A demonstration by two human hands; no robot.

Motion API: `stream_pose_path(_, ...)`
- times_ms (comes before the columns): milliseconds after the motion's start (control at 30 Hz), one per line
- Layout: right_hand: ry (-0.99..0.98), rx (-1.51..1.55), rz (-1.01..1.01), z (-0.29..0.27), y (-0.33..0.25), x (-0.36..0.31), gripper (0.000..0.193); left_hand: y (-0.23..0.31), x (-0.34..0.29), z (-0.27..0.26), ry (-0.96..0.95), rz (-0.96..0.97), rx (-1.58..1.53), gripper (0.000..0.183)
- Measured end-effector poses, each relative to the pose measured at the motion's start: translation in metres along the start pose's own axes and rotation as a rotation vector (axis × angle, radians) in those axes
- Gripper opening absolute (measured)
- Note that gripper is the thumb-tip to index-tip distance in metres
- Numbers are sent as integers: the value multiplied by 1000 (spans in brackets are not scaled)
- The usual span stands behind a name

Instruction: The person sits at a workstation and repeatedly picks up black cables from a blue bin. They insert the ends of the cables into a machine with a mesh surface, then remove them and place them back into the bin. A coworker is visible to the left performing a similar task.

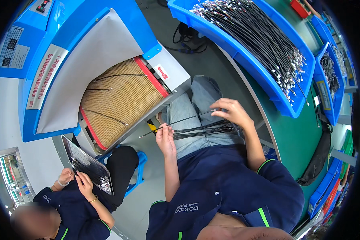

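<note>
A thin black cable with small end connectors runs slantwise between my hands, above my lap. My left hand pinches it near its lower left end, and the connector tip sticks out past the fingers. At the other end, the thumb and fingers of my right hand close on the cable close to its connector. Under both hands, a bundle of similar black cables lies across my jeans. On my left, the tan mesh belt of a blue and white machine carries three separate black cables.
A large blue bin heaped with black cables stands on the green table at right, beside a smaller blue bin. A black pouch lies near the table's edge. At lower left, a seated co-worker holds a tray of cables.
</note>
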State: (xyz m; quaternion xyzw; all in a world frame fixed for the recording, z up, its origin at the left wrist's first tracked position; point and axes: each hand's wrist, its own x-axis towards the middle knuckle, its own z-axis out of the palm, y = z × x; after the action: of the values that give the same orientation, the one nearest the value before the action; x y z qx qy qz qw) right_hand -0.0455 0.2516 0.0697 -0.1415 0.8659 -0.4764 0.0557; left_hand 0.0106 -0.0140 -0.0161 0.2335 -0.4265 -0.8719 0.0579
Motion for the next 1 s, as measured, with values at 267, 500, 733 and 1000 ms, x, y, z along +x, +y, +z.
stream_pose_path(267, 13, -176, -213, 11, -16, 18, 16, -1, 0, 0, -18, -8, 10, 14)
stream_pose_path(500, -115, -267, -319, 38, -20, 29, 15, 0, -3, 8, -4, -35, 25, 15)
stream_pose_path(733, -144, -252, -293, 39, -25, 35, 12, 1, 1, 6, -14, -40, 9, 16)
stream_pose_path(1000, -89, -179, -280, 57, -30, 60, 13, -2, 5, 0, -133, -77, 311, 21)
